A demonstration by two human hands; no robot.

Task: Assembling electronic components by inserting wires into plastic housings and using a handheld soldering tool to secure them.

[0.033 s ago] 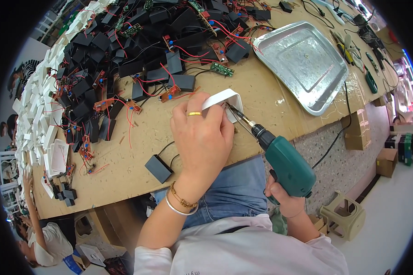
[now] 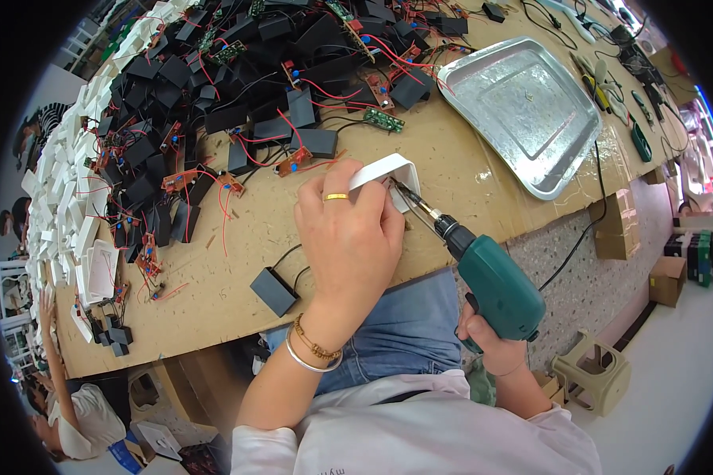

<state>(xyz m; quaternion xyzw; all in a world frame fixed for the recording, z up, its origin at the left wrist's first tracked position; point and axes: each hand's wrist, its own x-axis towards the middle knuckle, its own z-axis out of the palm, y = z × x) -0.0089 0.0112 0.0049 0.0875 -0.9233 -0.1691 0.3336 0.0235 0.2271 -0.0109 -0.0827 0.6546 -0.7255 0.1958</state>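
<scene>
Green screwdriver (image 2: 501, 286), dark lettering (image 2: 333, 472) on shirt (image 2: 436, 435)

In left hand (image 2: 348, 233): white casing (image 2: 382, 167). In right hand (image 2: 493, 346): green power tool (image 2: 501, 286), tip (image 2: 408, 195) at casing. On cardboard (image 2: 206, 297): wired black box (image 2: 274, 293), metal tray (image 2: 523, 111).

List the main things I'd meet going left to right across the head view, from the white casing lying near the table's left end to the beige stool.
White casing → wired black block → left hand → green power tool's body → beige stool.
</scene>
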